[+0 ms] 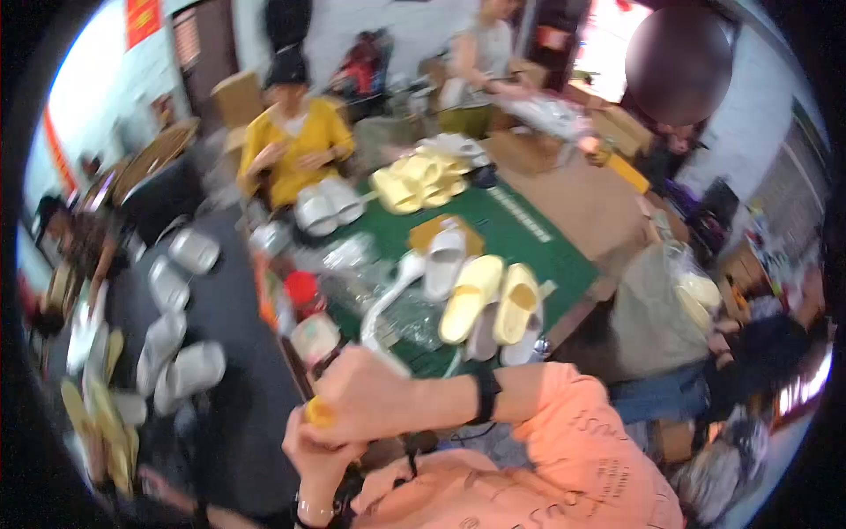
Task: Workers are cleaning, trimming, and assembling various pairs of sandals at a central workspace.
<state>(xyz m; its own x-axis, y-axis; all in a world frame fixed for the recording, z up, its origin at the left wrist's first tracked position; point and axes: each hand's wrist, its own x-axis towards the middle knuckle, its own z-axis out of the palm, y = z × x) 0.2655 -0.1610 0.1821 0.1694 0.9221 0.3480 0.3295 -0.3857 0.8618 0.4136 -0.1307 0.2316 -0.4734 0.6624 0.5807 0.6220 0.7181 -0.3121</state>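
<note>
My right hand (363, 398) is closed, reaching in from the right over my left hand (322, 458), which is closed too. Between them shows a small rounded yellow object (319, 413), gripped in my right fingers; its kind is unclear. What my left fingers hold is hidden. Just beyond my hands stand a whitish tub (315, 339) and a red round-topped container (301, 289). A white curved bar (381, 309) rises beside clear plastic wrapping (412, 319). Pale yellow slippers (471, 300) and a white slipper (444, 264) lie on the green table mat (564, 256).
More yellow slippers (421, 181) and white slippers (328, 204) sit farther back. On the dark table (238, 353) at left lie several light grey slippers (196, 368). A person in yellow (295, 141) sits opposite; others work around. Brown cardboard (573, 198) covers the right side.
</note>
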